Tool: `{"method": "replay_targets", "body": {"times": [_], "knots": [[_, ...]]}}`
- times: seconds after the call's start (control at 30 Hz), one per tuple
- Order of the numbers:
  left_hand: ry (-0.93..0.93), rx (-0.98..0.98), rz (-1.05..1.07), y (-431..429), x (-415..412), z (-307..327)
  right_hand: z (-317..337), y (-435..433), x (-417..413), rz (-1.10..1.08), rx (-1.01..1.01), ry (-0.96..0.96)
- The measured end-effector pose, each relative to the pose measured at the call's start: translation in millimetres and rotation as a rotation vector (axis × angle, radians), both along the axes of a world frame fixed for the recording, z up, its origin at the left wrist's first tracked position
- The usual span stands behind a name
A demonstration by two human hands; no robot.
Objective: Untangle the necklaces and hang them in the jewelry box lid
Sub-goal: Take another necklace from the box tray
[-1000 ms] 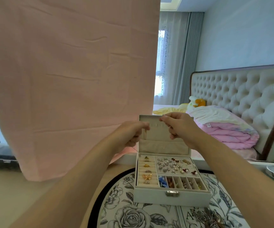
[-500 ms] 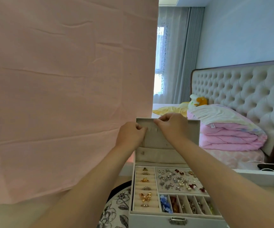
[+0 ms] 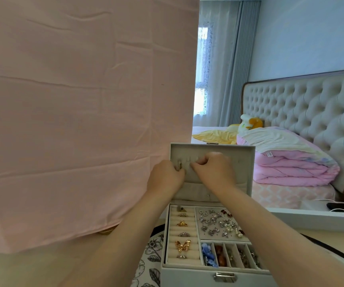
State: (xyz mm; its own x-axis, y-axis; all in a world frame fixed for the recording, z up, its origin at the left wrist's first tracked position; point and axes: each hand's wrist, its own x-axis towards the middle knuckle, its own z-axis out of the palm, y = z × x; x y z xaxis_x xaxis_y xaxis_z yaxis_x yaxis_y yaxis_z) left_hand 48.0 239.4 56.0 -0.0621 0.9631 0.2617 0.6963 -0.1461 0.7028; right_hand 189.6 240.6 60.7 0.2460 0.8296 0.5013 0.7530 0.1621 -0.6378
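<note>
Ok so from my remote seat this is what the head cam gave me. Both hands were up at the lid [image 3: 244, 162] of the box [image 3: 187, 275], which stood open and upright at the back. The left hand [image 3: 166, 178] was at the lid's left side, fingers curled. Its tips pinched a short gold bit of necklace [image 3: 180, 166], right against the lining by the little hooks. That bit poked out just above the fingertips, and the rest of the chain was too thin or too hidden to trace.

The right hand [image 3: 213, 170] sat just beside it, nearly touching. It was balled up with the fingers together against the lining, knuckles toward me. I honestly couldn't tell if it had any chain in there.

Below the wrists the tray was open, with rings [image 3: 182, 245] in the left rolls and earrings [image 3: 218, 222] scattered on the pad to their right. The box sat on a floral mat [image 3: 148, 264] on the tabletop [image 3: 22, 270]. A big pink cloth [image 3: 84, 121] hung on the left, and a folded quilt [image 3: 291, 168] lay on the bed [image 3: 291, 193] behind.
</note>
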Motion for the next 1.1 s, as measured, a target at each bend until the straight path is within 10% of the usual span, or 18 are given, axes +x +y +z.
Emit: {"method": "replay_targets", "body": {"times": [0.23,0.83,1.1], "knots": [[-0.444,-0.127,-0.297,-28.4,-17.1,-3.9,3.5,-42.4,-4.9,0.401,-0.471,0.512],[0.388,0.296,-0.283,-29.0,-30.1,-40.7,4.5,-55.0,-1.7,0.342,-0.558,-0.071],[0.411,0.336,-0.324,-21.2,-31.1,-54.2,51.5,-43.2,-3.0,0.331,-0.245,0.067]]}}
